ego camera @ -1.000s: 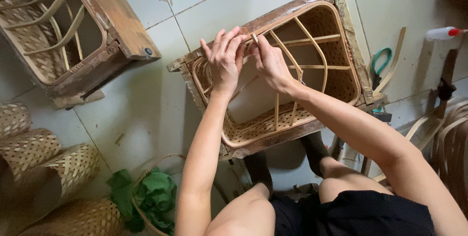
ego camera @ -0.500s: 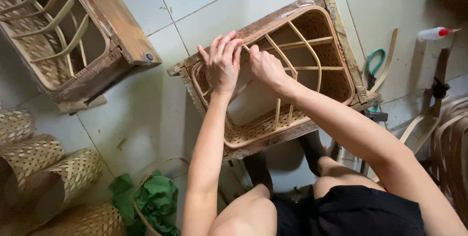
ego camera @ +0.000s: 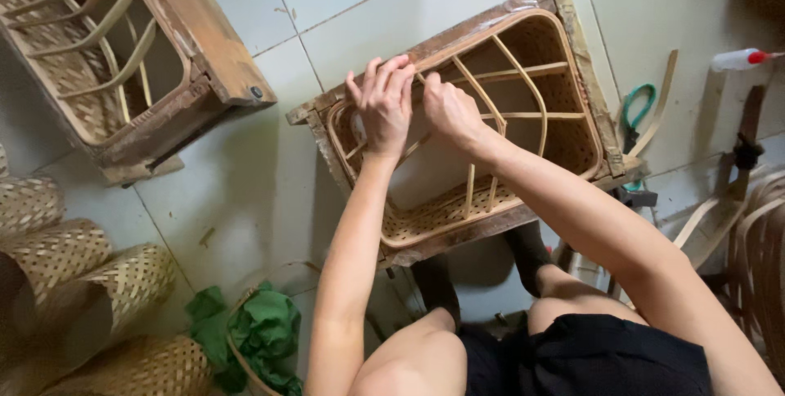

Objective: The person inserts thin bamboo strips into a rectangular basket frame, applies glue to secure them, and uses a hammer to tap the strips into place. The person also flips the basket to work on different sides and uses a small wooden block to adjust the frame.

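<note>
The left hand (ego camera: 383, 106) lay with fingers spread flat over the near-left rim of the woven basket (ego camera: 523, 192), pressing rather than gripping. Just at its three o'clock, the right hand (ego camera: 448, 110) had curled its fingertips around a thin bamboo strip (ego camera: 482, 98). Compared with a moment earlier, both hands had kept the same spot on the rim, with only the fingers shifting slightly, so the work on that corner looked ongoing. Both forearms reached up from six o'clock. The basket sat inside a wooden frame (ego camera: 585, 93) on the tiled floor (ego camera: 245, 200); green-handled scissors (ego camera: 636, 110) lay at three o'clock, a second frame (ego camera: 196, 44) at ten.
</note>
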Action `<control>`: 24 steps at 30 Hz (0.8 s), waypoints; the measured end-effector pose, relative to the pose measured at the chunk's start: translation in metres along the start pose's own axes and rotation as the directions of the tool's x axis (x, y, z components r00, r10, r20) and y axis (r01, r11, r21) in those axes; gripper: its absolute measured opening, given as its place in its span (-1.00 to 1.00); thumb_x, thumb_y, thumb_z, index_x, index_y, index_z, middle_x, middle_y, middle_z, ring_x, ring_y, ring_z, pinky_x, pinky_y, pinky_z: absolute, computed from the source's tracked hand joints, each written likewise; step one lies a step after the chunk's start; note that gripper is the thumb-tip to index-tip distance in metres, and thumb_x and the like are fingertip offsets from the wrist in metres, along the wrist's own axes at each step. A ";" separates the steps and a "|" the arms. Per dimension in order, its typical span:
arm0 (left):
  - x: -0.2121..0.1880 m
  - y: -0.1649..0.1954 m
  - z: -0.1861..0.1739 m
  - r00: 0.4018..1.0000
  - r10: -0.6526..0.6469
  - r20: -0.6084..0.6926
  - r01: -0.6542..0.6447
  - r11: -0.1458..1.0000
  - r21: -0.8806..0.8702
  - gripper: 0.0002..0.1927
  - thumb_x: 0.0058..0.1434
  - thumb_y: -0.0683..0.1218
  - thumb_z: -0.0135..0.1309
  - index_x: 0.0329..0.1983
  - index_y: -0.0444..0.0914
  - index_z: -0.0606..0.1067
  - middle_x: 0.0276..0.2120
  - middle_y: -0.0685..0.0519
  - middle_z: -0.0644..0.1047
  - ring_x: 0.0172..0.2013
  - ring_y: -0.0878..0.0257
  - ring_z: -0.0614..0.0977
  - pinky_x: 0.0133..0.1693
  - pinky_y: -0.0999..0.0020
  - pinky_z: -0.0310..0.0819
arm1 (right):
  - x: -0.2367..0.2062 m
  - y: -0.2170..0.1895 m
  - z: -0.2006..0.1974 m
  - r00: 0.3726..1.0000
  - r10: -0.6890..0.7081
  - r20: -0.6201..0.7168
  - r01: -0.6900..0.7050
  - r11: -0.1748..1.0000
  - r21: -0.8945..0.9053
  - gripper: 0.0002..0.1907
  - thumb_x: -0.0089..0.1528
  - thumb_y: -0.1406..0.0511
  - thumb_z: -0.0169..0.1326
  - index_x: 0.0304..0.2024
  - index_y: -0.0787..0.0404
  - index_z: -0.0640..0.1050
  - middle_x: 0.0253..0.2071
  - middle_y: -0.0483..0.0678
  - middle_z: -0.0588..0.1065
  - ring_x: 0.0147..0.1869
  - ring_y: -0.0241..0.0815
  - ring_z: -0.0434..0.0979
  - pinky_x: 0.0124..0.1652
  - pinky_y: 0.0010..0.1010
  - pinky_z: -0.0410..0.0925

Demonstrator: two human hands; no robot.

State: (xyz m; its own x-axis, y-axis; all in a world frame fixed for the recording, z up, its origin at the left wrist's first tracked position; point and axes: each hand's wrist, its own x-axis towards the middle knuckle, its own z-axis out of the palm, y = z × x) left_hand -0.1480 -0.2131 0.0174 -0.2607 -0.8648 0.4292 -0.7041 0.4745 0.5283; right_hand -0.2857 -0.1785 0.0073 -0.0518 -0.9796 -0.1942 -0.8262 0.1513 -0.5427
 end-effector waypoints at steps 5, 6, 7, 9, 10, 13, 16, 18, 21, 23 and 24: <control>0.008 0.004 0.001 0.999 0.004 0.051 -0.004 1.000 0.006 -0.90 0.25 -0.09 0.24 -0.18 -0.13 0.65 -0.01 0.14 0.62 0.15 -0.03 0.55 0.27 -0.48 0.00 | -0.022 -0.008 -0.032 0.952 -0.285 -0.115 0.258 0.944 -0.205 -0.69 0.22 0.37 0.01 -0.02 0.40 0.39 -0.17 0.28 0.51 -0.11 0.23 0.60 -0.19 0.00 0.47; 0.012 0.007 0.002 0.997 -0.021 0.072 0.021 1.000 0.002 -0.89 0.20 -0.09 0.26 -0.20 -0.11 0.66 -0.01 0.13 0.63 0.13 -0.04 0.56 0.25 -0.52 -0.03 | -0.028 -0.006 -0.041 0.895 -0.407 -0.184 0.352 0.896 -0.272 -0.62 0.17 0.36 0.05 0.03 0.39 0.40 -0.12 0.26 0.50 -0.06 0.18 0.59 -0.15 -0.04 0.47; 0.016 0.010 0.004 0.996 -0.028 0.079 0.028 1.000 -0.004 -0.87 0.15 -0.09 0.28 -0.21 -0.11 0.67 -0.05 0.13 0.63 0.10 -0.04 0.57 0.24 -0.52 -0.01 | -0.032 -0.002 -0.049 0.901 -0.366 -0.232 0.311 0.919 -0.243 -0.59 0.21 0.36 0.04 0.09 0.43 0.38 -0.07 0.29 0.47 -0.03 0.18 0.56 -0.09 -0.05 0.46; 0.023 0.020 0.009 0.994 -0.040 0.098 0.042 0.999 -0.017 -0.81 0.05 -0.08 0.31 -0.24 -0.11 0.67 -0.11 0.13 0.64 0.06 -0.02 0.58 0.22 -0.51 0.03 | -0.038 0.007 -0.061 0.905 -0.275 -0.324 0.228 0.958 -0.175 -0.53 0.29 0.36 0.02 0.21 0.49 0.36 0.04 0.34 0.42 0.04 0.18 0.49 0.02 -0.09 0.43; 0.024 0.024 0.010 0.991 -0.069 0.118 0.072 0.997 -0.024 -0.85 0.10 -0.09 0.30 -0.24 -0.10 0.67 -0.15 0.14 0.63 0.03 0.03 0.60 0.25 -0.49 0.08 | -0.038 0.012 -0.065 0.894 -0.286 -0.344 0.276 0.958 -0.079 -0.56 0.31 0.34 0.02 0.18 0.50 0.36 -0.01 0.35 0.44 0.01 0.22 0.50 -0.01 -0.08 0.44; 0.028 0.033 0.012 0.985 -0.106 0.138 0.112 0.993 -0.037 -0.91 0.19 -0.11 0.28 -0.24 -0.10 0.67 -0.25 0.14 0.59 -0.03 0.13 0.63 0.29 -0.43 0.18 | -0.026 0.023 -0.063 0.953 -0.145 -0.265 0.196 0.965 0.174 -0.68 0.36 0.29 -0.01 0.02 0.48 0.38 -0.20 0.35 0.49 -0.12 0.31 0.54 -0.12 -0.01 0.44; 0.026 0.035 0.011 0.990 -0.091 0.110 0.094 0.995 -0.021 -0.88 0.18 -0.10 0.29 -0.20 -0.10 0.67 -0.31 0.10 0.55 -0.06 0.12 0.62 0.28 -0.42 0.20 | -0.014 0.029 -0.050 0.990 0.141 -0.002 -0.139 0.972 0.192 -0.75 0.41 0.26 -0.06 -0.19 0.39 0.40 -0.41 0.34 0.52 -0.30 0.38 0.56 -0.27 0.09 0.41; 0.024 0.036 0.010 0.988 -0.096 0.124 0.097 0.995 -0.003 -0.89 0.20 -0.08 0.30 -0.20 -0.09 0.68 -0.32 0.09 0.54 -0.06 0.12 0.62 0.29 -0.42 0.20 | -0.012 0.031 -0.043 0.993 0.086 -0.086 -0.077 0.991 0.108 -0.75 0.41 0.28 -0.09 -0.25 0.39 0.37 -0.48 0.35 0.50 -0.37 0.43 0.55 -0.35 0.13 0.41; 0.022 0.036 0.010 0.995 -0.072 0.066 0.073 0.997 -0.010 -0.85 0.15 -0.09 0.30 -0.19 -0.09 0.68 -0.31 0.08 0.55 0.05 0.04 0.60 0.26 -0.41 0.19 | -0.016 0.032 -0.039 0.992 0.116 -0.051 -0.109 0.986 0.122 -0.79 0.40 0.32 -0.15 -0.24 0.38 0.36 -0.44 0.37 0.52 -0.35 0.40 0.57 -0.31 0.11 0.44; 0.021 0.036 0.010 0.995 -0.076 0.062 0.077 0.997 -0.016 -0.84 0.15 -0.10 0.30 -0.18 -0.08 0.68 -0.31 0.08 0.56 0.06 0.03 0.60 0.27 -0.40 0.18 | -0.018 0.031 -0.039 0.992 0.110 -0.066 -0.105 0.991 0.078 -0.83 0.35 0.35 -0.14 -0.24 0.39 0.36 -0.44 0.38 0.52 -0.35 0.41 0.57 -0.33 0.12 0.44; 0.020 0.036 0.010 0.995 -0.081 0.065 0.082 0.996 -0.016 -0.84 0.15 -0.10 0.30 -0.18 -0.08 0.68 -0.30 0.08 0.56 0.07 0.03 0.60 0.28 -0.40 0.18 | -0.018 0.031 -0.038 0.992 0.109 -0.068 -0.105 0.993 0.059 -0.85 0.33 0.37 -0.14 -0.24 0.39 0.37 -0.44 0.38 0.52 -0.34 0.41 0.57 -0.34 0.12 0.45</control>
State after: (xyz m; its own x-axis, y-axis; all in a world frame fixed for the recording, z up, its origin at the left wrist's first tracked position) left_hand -0.1851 -0.2148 0.0375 -0.2456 -0.9092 0.3363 -0.7123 0.4046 0.5735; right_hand -0.3316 -0.1614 0.0252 -0.1796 -0.9640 -0.1961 -0.7819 0.2608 -0.5662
